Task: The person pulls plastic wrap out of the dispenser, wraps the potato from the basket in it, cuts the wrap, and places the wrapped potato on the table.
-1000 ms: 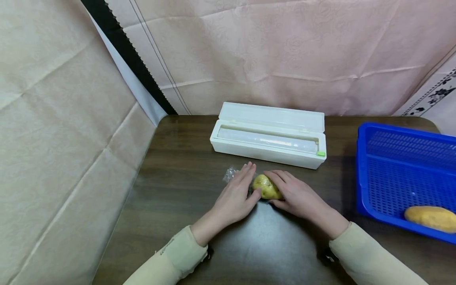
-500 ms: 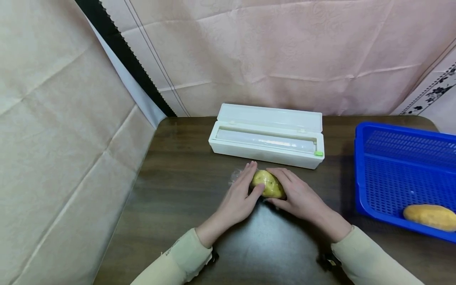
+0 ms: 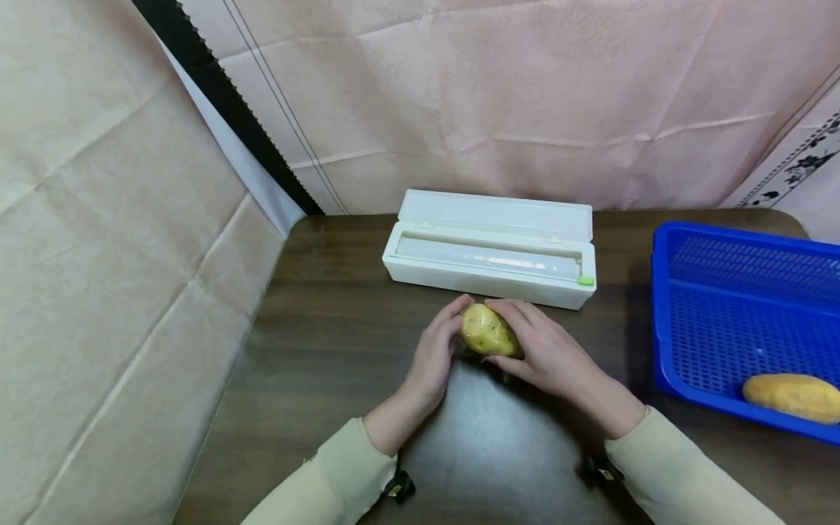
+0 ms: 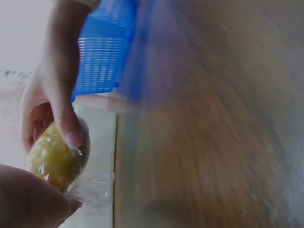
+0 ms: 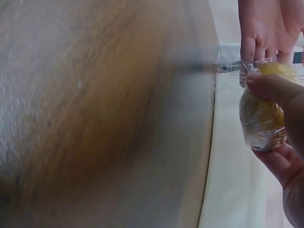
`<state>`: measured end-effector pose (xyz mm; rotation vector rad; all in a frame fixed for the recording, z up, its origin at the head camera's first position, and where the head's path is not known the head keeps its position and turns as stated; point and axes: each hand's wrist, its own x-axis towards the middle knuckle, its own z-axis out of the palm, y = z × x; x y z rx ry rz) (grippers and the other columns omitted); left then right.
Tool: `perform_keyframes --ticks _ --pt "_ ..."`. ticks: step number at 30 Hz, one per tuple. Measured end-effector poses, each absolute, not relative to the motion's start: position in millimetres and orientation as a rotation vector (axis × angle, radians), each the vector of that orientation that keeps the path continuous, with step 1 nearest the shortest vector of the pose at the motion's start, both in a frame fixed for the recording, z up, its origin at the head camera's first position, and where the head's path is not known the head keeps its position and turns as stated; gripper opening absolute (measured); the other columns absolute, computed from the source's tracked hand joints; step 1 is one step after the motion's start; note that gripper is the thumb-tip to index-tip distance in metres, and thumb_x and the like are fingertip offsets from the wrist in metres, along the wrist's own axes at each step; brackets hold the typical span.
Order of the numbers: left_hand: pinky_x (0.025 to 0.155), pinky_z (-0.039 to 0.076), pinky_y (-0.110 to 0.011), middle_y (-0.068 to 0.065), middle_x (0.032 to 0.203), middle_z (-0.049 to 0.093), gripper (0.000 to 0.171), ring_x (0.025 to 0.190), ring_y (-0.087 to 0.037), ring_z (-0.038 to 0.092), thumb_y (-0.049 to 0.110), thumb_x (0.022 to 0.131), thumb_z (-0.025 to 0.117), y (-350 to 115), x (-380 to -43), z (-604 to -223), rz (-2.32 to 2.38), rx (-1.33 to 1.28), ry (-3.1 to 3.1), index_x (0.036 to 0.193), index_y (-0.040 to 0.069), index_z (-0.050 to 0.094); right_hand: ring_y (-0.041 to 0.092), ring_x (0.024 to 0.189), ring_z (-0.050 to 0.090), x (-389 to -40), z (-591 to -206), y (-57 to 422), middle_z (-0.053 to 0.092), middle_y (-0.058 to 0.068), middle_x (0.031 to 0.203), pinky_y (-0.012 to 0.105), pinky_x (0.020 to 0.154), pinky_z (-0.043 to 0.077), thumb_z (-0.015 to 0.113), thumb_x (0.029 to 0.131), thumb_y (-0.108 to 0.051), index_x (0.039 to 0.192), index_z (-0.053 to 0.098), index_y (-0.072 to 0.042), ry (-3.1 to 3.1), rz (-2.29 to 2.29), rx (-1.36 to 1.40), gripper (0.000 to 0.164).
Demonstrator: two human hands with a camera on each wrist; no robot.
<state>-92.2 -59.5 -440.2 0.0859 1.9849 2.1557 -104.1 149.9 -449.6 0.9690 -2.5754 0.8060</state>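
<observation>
A yellow potato (image 3: 487, 329) in clear plastic wrap is between the two hands, near the middle of the table. My right hand (image 3: 558, 354) grips it from the right, thumb on the near side and fingers over the far side. My left hand (image 3: 428, 361) lies along its left end with the fingers fairly straight. In the right wrist view, those left fingers (image 5: 261, 45) touch the loose film (image 5: 230, 71) sticking out from the potato. The left wrist view shows the wrapped potato (image 4: 54, 156) tilted, with the film's loose end (image 4: 95, 190) hanging beside the left thumb (image 4: 33, 202).
Behind the hands stands a white cling film box (image 3: 488, 281), its lid up, a film roll (image 3: 485, 257) inside and a green slider (image 3: 585, 280) at its right end. A blue basket (image 3: 663, 313) on the right holds a yellow oblong potato-like thing (image 3: 790, 397). Cloth hangs behind the table.
The potato has come up slightly, away from the table's near edge, in the right hand. My left hand has turned from palm-down to more on edge, and the loose film is now hidden behind it.
</observation>
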Motion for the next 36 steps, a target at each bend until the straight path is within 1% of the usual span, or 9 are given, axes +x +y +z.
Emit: perform_keyframes --ticks 2,4,6,10,13,15,20,27,36 --pt "0.13 0.022 -0.046 -0.017 0.167 0.042 0.055 0.156 -0.026 0.037 0.02 0.11 0.038 -62 -96 -440 2.316 0.04 1.806 0.161 -0.002 0.042 0.034 0.118 0.065 -105 -448 151 0.062 0.019 0.135 0.053 0.093 0.059 0.098 0.079 -0.021 0.148 0.053 -0.002 -2.585 0.794 0.961 0.085" --pt "0.131 0.021 -0.044 -0.021 0.167 0.041 0.055 0.157 -0.027 0.037 0.02 0.111 0.035 -65 -98 -439 2.432 0.007 1.703 0.159 -0.005 0.042 0.035 0.12 0.065 -105 -447 152 0.062 0.019 0.136 0.054 0.094 0.059 0.098 0.079 -0.021 0.149 0.052 -0.003 -2.601 0.786 0.952 0.085" --pt "0.131 0.02 -0.043 -0.02 0.167 0.042 0.055 0.156 -0.027 0.038 0.021 0.111 0.035 -66 -99 -438 2.484 -0.024 1.703 0.158 -0.005 0.045 0.035 0.12 0.064 -106 -445 153 0.062 0.019 0.137 0.054 0.095 0.059 0.097 0.08 -0.021 0.15 0.052 -0.003 -2.612 0.788 0.945 0.085" --pt "0.132 0.017 -0.044 -0.014 0.168 0.042 0.057 0.158 -0.024 0.035 0.028 0.112 0.032 -62 -97 -438 2.414 -0.075 1.77 0.159 0.0 0.046 0.034 0.12 0.064 -106 -442 154 0.061 0.019 0.137 0.054 0.095 0.059 0.097 0.08 -0.021 0.15 0.052 -0.003 -2.596 0.805 0.94 0.085" --pt "0.132 0.013 -0.048 -0.011 0.171 0.037 0.062 0.16 -0.025 0.029 0.039 0.114 0.029 -57 -95 -439 2.348 -0.069 1.75 0.164 0.004 0.041 0.034 0.12 0.064 -107 -440 152 0.061 0.018 0.137 0.053 0.095 0.058 0.097 0.08 -0.02 0.15 0.053 -0.003 -2.56 0.823 0.944 0.085" --pt "0.132 0.012 -0.05 -0.011 0.173 0.033 0.066 0.161 -0.026 0.026 0.045 0.114 0.027 -53 -93 -439 2.345 -0.044 1.7 0.166 0.005 0.035 0.033 0.119 0.064 -108 -440 150 0.061 0.017 0.137 0.052 0.095 0.059 0.098 0.079 -0.019 0.15 0.053 -0.003 -2.542 0.837 0.948 0.085" --pt "0.132 0.013 -0.049 -0.012 0.174 0.029 0.073 0.162 -0.027 0.023 0.052 0.114 0.021 -47 -93 -437 2.392 -0.029 1.538 0.169 0.005 0.025 0.033 0.119 0.064 -109 -439 146 0.062 0.017 0.137 0.053 0.095 0.059 0.098 0.078 -0.016 0.149 0.053 -0.003 -2.519 0.85 0.951 0.085" --pt "0.132 0.015 -0.045 -0.016 0.172 0.03 0.073 0.161 -0.028 0.023 0.049 0.112 0.02 -43 -98 -433 2.478 -0.073 1.317 0.169 0.003 0.02 0.034 0.118 0.065 -111 -437 144 0.063 0.017 0.135 0.053 0.095 0.058 0.097 0.079 -0.013 0.149 0.053 -0.003 -2.486 0.849 0.956 0.084" --pt "0.131 0.02 -0.042 -0.018 0.17 0.033 0.071 0.158 -0.028 0.03 0.045 0.111 0.019 -45 -101 -437 2.506 -0.115 1.198 0.165 0.001 0.029 0.036 0.118 0.065 -113 -436 147 0.062 0.019 0.137 0.054 0.094 0.058 0.097 0.078 -0.011 0.15 0.053 -0.003 -2.49 0.827 0.96 0.085"
